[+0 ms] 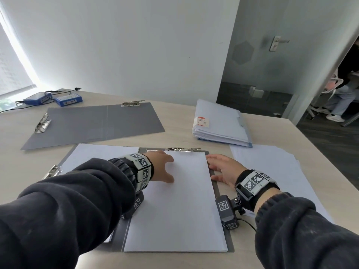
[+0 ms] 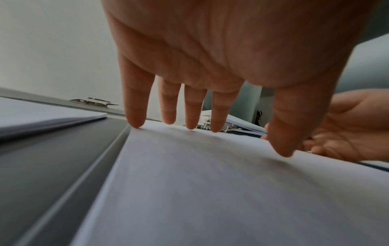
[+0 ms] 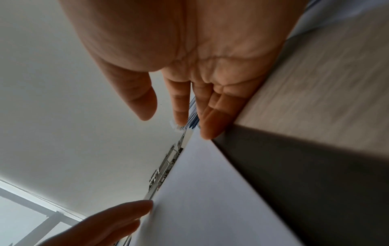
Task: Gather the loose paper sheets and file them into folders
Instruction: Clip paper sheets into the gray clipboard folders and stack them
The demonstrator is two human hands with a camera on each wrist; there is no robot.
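Stack (image 1: 180, 200) lies lengthwise in folder (image 1: 223, 193), far edge at clip (image 1: 182, 149). Left hand (image 1: 161, 167) flat on its top-left; right hand (image 1: 223, 169) open along the right edge; neither grips.

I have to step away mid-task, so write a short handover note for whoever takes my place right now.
Left hand: open, fingertips resting on the paper stack in the near open folder.
Right hand: open, at the stack's right edge.
Done: a sheaf on each half of the near folder; the stack's far edge sits at the clip.
Left: secure the stack, then file the loose sheets on the right; the far grey folder lies open.
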